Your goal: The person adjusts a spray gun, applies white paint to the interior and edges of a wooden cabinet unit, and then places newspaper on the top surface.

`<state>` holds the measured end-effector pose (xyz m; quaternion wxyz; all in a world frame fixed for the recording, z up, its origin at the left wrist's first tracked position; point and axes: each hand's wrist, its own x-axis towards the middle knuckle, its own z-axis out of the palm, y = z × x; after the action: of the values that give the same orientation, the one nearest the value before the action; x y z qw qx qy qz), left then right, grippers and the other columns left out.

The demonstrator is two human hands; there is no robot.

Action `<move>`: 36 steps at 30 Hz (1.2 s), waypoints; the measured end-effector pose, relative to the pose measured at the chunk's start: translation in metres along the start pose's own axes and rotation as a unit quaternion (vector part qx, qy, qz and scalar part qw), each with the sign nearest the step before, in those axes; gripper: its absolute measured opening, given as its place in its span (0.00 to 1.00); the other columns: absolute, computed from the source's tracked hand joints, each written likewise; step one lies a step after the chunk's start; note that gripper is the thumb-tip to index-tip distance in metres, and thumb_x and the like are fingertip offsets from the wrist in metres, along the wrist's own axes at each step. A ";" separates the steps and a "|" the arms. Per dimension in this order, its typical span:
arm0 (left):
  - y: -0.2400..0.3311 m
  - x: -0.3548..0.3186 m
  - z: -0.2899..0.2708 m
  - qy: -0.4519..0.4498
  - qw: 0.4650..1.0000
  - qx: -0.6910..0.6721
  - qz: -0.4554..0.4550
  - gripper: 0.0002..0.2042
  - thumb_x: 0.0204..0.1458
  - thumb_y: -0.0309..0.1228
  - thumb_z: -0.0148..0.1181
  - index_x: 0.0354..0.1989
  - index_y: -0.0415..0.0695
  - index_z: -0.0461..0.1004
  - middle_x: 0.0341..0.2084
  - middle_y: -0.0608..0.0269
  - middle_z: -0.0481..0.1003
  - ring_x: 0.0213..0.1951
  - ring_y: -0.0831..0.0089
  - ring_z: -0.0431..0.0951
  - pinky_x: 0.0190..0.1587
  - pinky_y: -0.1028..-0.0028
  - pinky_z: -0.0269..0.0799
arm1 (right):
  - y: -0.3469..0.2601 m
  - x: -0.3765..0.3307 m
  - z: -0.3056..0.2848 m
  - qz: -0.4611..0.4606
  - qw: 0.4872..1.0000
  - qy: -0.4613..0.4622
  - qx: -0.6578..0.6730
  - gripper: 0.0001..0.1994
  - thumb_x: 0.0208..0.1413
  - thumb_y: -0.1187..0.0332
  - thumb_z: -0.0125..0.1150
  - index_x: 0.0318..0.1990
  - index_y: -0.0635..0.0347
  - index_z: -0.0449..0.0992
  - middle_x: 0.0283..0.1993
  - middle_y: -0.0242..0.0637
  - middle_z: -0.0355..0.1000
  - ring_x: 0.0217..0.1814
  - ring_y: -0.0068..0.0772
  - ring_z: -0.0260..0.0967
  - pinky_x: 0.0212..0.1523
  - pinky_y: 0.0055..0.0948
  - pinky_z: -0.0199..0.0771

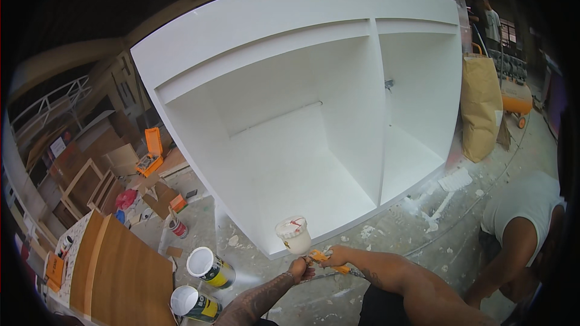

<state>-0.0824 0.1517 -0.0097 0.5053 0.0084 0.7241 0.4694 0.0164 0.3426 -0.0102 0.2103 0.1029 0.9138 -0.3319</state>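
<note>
A spray gun with orange parts is in front of me, its pale, paint-smeared cup on top, tilted a little left. My right hand is closed round the gun's handle. Close against the gun, just below the cup, my left hand has its fingers curled in on it; its exact grip is partly hidden. Beyond the cup stands a large white cabinet with two open compartments, its lower front edge near the gun.
Two paint cans stand left of my left forearm, near a curved wooden panel. A person in a white top crouches at right. Behind are a brown paper sack and an orange compressor; a hose crosses the floor.
</note>
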 end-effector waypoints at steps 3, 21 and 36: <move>0.000 0.000 0.001 0.002 1.000 -0.009 -0.003 0.21 0.62 0.44 0.36 0.47 0.41 0.70 0.36 0.46 0.78 0.35 0.56 0.81 0.36 0.60 0.79 | 0.003 0.002 0.002 -0.012 1.000 0.006 0.019 0.57 0.39 0.29 0.61 0.63 0.76 0.60 0.64 0.65 0.61 0.66 0.56 0.61 0.66 0.38 0.60; 0.023 -0.012 -0.001 0.114 0.989 -0.072 0.064 0.25 0.60 0.40 0.44 0.58 0.34 0.53 0.39 0.42 0.73 0.33 0.52 0.82 0.34 0.58 0.82 | -0.027 -0.027 -0.010 -0.012 0.974 0.074 0.214 0.19 0.53 0.49 0.66 0.34 0.60 0.81 0.29 0.32 0.79 0.29 0.23 0.75 0.36 0.25 0.76; 0.031 -0.035 0.018 -0.133 0.976 -0.169 0.028 0.20 0.56 0.51 0.54 0.46 0.48 0.67 0.34 0.61 0.72 0.36 0.63 0.76 0.41 0.62 0.71 | -0.021 -0.026 -0.003 -0.014 0.984 0.117 0.133 0.21 0.50 0.46 0.66 0.34 0.57 0.82 0.30 0.35 0.80 0.34 0.32 0.78 0.39 0.31 0.76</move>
<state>-0.0661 0.1643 0.0364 0.5782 0.0052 0.5598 0.5935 0.0316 0.3271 0.0158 0.0816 0.1553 0.8810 -0.4395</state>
